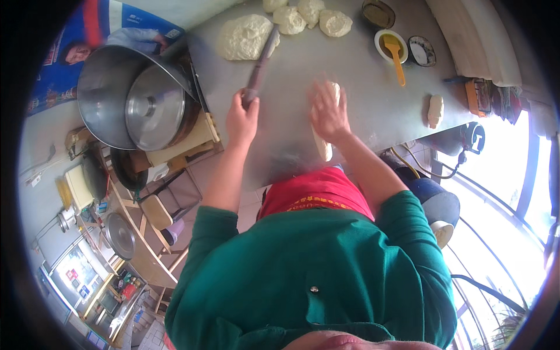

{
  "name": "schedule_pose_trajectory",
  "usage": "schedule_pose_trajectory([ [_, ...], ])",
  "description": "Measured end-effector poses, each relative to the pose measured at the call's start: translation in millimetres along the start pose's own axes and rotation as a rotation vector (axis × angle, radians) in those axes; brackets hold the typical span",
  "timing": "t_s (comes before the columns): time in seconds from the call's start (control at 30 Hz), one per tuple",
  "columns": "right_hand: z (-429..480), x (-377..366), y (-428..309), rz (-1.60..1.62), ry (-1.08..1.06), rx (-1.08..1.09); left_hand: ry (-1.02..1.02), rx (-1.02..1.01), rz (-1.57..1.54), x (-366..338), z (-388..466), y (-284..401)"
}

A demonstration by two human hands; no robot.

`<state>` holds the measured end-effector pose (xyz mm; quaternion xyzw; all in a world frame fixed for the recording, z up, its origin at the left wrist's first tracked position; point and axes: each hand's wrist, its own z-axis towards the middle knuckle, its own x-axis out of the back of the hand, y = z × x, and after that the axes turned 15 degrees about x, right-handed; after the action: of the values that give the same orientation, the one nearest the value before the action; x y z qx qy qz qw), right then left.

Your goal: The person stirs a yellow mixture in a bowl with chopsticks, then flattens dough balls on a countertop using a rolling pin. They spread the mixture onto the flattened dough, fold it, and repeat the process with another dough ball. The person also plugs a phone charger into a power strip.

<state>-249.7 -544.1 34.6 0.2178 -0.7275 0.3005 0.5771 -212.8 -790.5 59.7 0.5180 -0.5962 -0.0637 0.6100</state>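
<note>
My left hand is closed around the near end of a dark rolling pin. The pin's far end reaches the right side of a large dough lump. Flat on a long strip of dough lies my right hand, slightly blurred, fingers a little apart. It covers the strip's middle; both ends show. Several smaller dough lumps sit at the table's far side. A short dough piece rests near the right edge of the metal worktable.
At the back right, a yellow brush leans in a white bowl of yellowish liquid, beside two small dishes. A big metal pot with a lid inside stands left of the table. A gas cylinder is beyond the right edge.
</note>
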Motion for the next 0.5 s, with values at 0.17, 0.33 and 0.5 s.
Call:
schedule_pose_trajectory([
  [0.17,-33.0,17.7,0.5,0.137,0.292,0.055,-0.066,-0.448,0.393,-19.5,-20.4,27.2],
  [0.33,-78.0,18.9,30.3,0.171,0.328,-0.011,-0.041,-0.811,0.576,-46.9,-37.4,26.3],
  [0.5,-47.6,-13.2,60.2,0.122,0.297,-0.143,-0.023,-0.756,0.639,-91.6,6.0,30.7],
])
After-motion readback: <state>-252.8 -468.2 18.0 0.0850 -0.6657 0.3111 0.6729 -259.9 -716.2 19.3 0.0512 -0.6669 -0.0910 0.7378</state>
